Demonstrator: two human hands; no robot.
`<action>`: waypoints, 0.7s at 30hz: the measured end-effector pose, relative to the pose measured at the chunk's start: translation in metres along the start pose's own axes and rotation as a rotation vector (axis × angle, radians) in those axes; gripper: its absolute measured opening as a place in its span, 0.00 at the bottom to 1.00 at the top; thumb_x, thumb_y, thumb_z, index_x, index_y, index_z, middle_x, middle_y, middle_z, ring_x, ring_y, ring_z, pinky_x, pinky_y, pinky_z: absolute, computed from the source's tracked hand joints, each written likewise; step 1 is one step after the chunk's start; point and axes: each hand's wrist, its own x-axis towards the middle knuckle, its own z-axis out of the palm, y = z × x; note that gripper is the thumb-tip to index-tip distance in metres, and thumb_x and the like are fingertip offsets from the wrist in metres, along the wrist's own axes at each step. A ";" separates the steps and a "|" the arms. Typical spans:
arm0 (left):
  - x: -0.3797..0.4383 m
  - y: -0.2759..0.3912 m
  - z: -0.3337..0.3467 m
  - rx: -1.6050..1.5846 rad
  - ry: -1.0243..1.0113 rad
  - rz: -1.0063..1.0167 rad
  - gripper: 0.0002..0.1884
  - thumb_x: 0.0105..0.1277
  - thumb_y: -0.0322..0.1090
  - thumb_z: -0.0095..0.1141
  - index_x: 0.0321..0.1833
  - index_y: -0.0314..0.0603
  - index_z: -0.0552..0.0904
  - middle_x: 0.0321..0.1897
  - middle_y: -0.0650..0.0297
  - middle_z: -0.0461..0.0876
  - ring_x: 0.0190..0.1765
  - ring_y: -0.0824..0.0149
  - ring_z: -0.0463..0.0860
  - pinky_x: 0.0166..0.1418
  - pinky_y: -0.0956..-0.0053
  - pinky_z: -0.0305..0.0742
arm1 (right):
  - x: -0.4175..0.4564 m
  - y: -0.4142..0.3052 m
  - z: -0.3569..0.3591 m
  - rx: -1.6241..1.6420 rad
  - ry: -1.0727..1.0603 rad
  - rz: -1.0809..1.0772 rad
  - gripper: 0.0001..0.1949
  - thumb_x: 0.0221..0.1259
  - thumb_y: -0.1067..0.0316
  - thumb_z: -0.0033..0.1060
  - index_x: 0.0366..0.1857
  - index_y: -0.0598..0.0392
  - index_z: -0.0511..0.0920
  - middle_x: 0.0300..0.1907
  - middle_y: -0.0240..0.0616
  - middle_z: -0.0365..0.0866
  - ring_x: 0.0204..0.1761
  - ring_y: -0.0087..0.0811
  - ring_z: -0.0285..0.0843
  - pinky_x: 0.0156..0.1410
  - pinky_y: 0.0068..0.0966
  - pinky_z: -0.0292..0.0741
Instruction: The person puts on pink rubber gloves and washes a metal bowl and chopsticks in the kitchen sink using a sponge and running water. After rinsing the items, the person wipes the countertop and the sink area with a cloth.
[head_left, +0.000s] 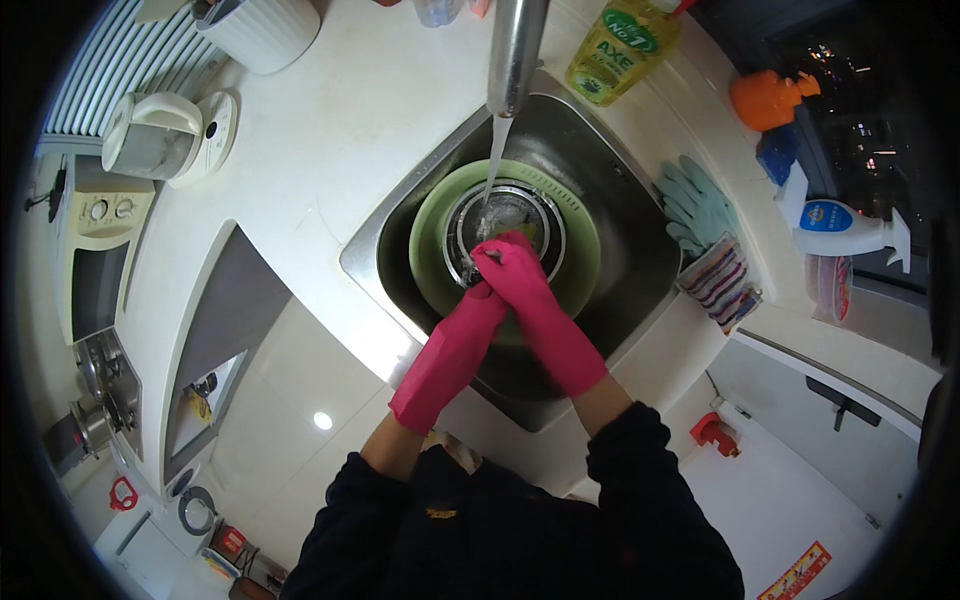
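Observation:
Pink rubber gloves cover both hands, which meet over a green plastic basin (583, 247) in the steel sink (637, 195). Metal bowls (556, 225) sit inside the basin, one within another by the look of their rims. Water runs from the faucet (510, 82) into them. My right hand (517, 262) is at the near rim of the bowls with its fingers bent; whether it holds something small is hidden. Just below and touching it is my left hand (486, 300), its fingers partly covered by the other hand.
A yellow dish soap bottle (619, 52) lies behind the sink. At the right are pale green rubber gloves (694, 202), a striped cloth (721, 281), an orange pump bottle (765, 100) and a white spray bottle (847, 227). An electric kettle (154, 142) stands on the left counter.

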 end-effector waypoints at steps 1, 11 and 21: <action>0.005 0.002 0.001 0.050 0.001 -0.106 0.14 0.70 0.42 0.51 0.52 0.45 0.81 0.18 0.74 0.70 0.19 0.79 0.65 0.20 0.80 0.56 | 0.008 0.002 0.007 -0.046 0.044 0.029 0.11 0.55 0.59 0.59 0.36 0.51 0.85 0.43 0.47 0.81 0.52 0.47 0.75 0.58 0.40 0.72; -0.019 -0.021 -0.029 -0.236 -0.082 -0.262 0.19 0.72 0.51 0.45 0.52 0.46 0.80 0.22 0.73 0.70 0.22 0.76 0.67 0.23 0.80 0.60 | 0.047 0.050 0.024 -0.319 0.171 0.033 0.13 0.61 0.56 0.54 0.43 0.49 0.83 0.49 0.45 0.81 0.58 0.49 0.73 0.65 0.39 0.68; 0.009 -0.019 -0.021 -0.572 -0.027 -0.378 0.16 0.71 0.34 0.50 0.60 0.48 0.72 0.29 0.71 0.75 0.27 0.77 0.75 0.22 0.84 0.65 | -0.035 -0.067 -0.046 0.714 -0.199 0.457 0.10 0.63 0.64 0.58 0.45 0.52 0.80 0.29 0.35 0.77 0.25 0.29 0.75 0.32 0.27 0.73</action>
